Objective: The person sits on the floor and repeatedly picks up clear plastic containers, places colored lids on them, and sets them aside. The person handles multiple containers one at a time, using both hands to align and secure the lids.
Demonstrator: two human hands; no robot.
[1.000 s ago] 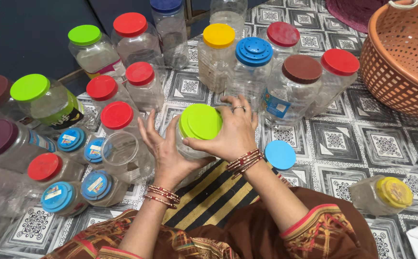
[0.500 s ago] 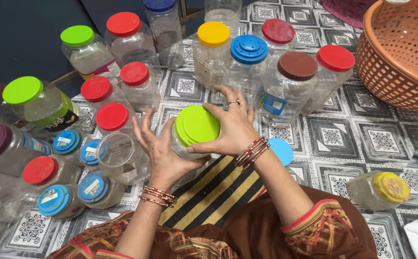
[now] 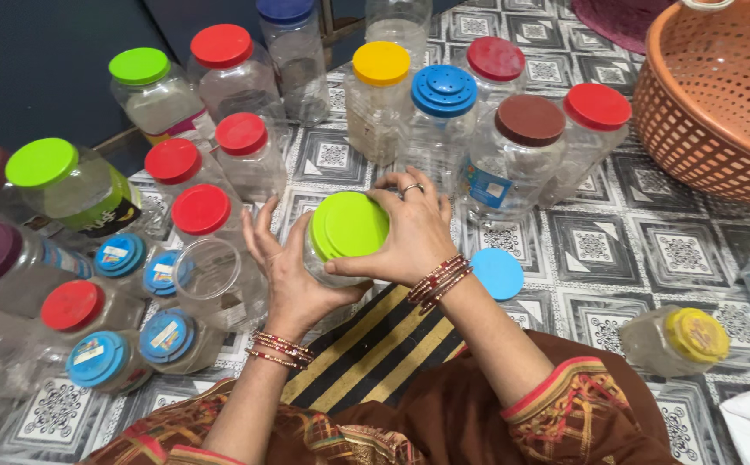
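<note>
Green lid point(image 3: 351, 226) sits on the clear jar point(image 3: 327, 258) you're holding, tilted toward you, at the middle of the patterned floor point(image 3: 599, 250). Your right hand point(image 3: 409, 232) is curled over the lid's top and rim, fingers closed on it. Your left hand point(image 3: 284, 267) cups the jar's side from below, fingers half open and spread upward. Loose blue lid point(image 3: 497, 273) lies flat just beside your right wrist. Open lidless jar point(image 3: 211, 275) stands just left of your left hand. More capped jars ring you; brown-lidded jar point(image 3: 513, 155) is right behind your right hand. Orange basket point(image 3: 719, 95) sits far right.
</note>
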